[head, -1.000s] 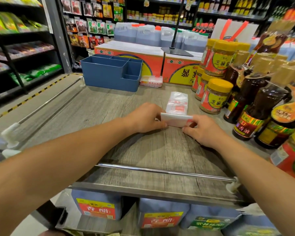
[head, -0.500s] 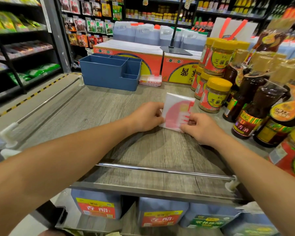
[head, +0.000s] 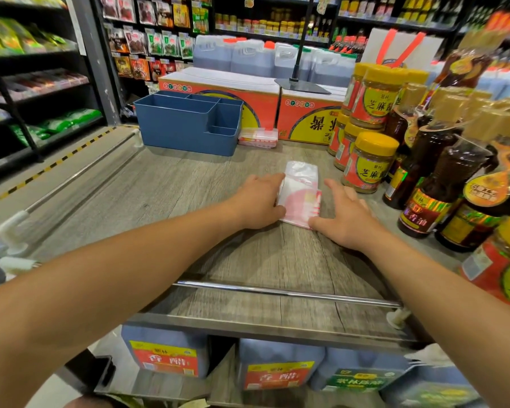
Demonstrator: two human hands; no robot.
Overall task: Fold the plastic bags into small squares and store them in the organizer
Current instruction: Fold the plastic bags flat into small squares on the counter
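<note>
Folded white plastic bag with pink-red print [head: 300, 198] lies flat on the grey wood-grain shelf top [head: 165, 195], right between both hands! Left hand [head: 259, 201] sits at the bag's left edge, fingers laid over that side and pressing it down, nothing gripped. Right hand [head: 346, 214] is spread flat on the wood just beside the bag's right edge, fingers straight and splayed, thumb touching the near corner. Far back on the shelf top stands the blue plastic organizer with several compartments [head: 189, 125], well apart from the bag. Just beside the organizer's right wall, a small stack of folded white-and-red bags [head: 258, 137] rests against the orange cardboard boxes [head: 306, 119]. On the right, yellow-lidded jars with red labels [head: 368, 161] and dark brown sauce bottles [head: 442, 184] crowd close to the right hand.
</note>
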